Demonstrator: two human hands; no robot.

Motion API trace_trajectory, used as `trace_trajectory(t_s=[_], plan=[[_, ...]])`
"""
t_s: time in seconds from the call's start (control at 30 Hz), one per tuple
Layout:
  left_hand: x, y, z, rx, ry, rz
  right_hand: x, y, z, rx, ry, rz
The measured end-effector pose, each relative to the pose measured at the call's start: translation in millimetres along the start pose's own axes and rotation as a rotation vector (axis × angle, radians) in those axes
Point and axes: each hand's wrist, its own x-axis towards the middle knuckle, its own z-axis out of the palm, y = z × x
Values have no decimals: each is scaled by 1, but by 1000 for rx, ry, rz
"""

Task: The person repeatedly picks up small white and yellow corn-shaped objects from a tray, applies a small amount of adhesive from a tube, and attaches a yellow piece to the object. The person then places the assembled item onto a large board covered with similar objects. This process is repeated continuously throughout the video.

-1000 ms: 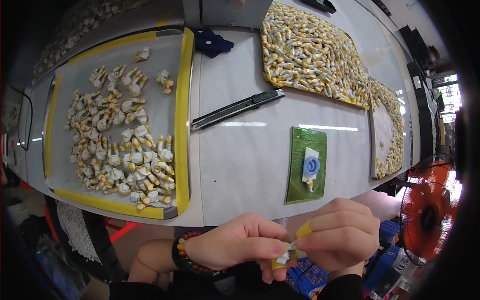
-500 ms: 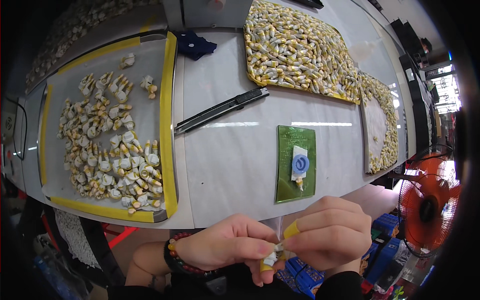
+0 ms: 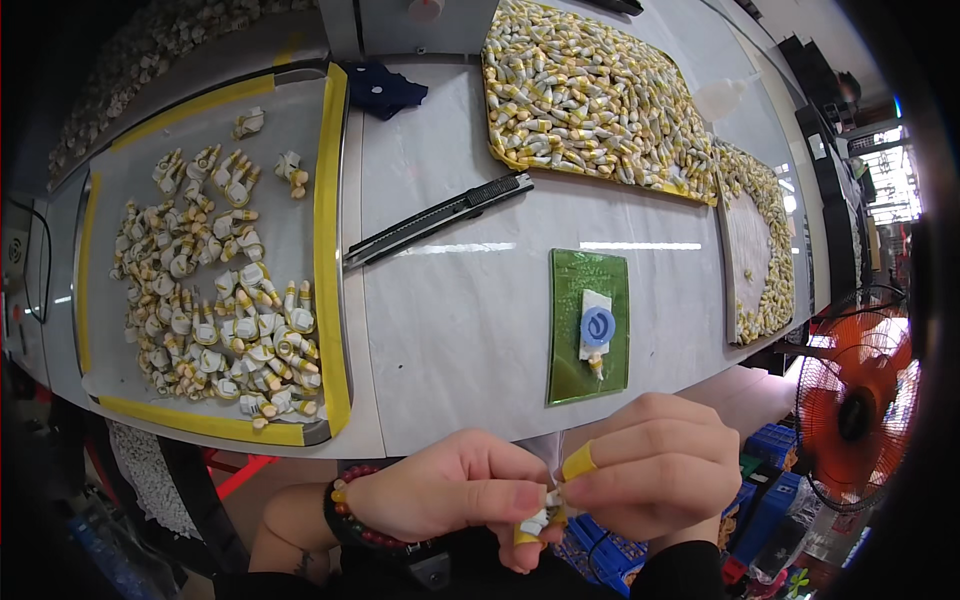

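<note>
My left hand (image 3: pixel 470 492) pinches a small white figurine part (image 3: pixel 534 521) with yellow on it, between thumb and fingers, just off the table's near edge. Against its upper end my right hand (image 3: pixel 655 468) closes thumb and fingertips, touching a tiny white piece there. A yellow band wraps one right finger. Much of the part is hidden by my fingers. Beyond my hands lies a green mat (image 3: pixel 588 392) bearing a round blue piece (image 3: pixel 598 326) on a white pad, with a small yellow-and-white tip below it.
To the left, a yellow-taped tray (image 3: pixel 334 200) holds many small white-and-peach figurine parts (image 3: pixel 190 260). A black utility knife (image 3: pixel 440 220) lies beside it. Farther off are a dark blue cloth (image 3: pixel 382 90), a tray heaped with yellow-white pieces (image 3: pixel 590 100) and a half-filled tray (image 3: pixel 738 270). An orange fan (image 3: pixel 855 410) stands right.
Both hands keep nearly the same grip on the small part, with slight finger shifts. The whole scene has moved a little to the left in the picture.
</note>
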Motion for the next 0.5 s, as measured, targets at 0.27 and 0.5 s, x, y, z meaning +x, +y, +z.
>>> trace_trajectory(t_s=[0.27,0.5], plan=[[-9,0,19,343,266,435,-2,2,-2,19,-21,-90],[-11,5,17,898,410,693,1,-2,-24,6,-306,-172]])
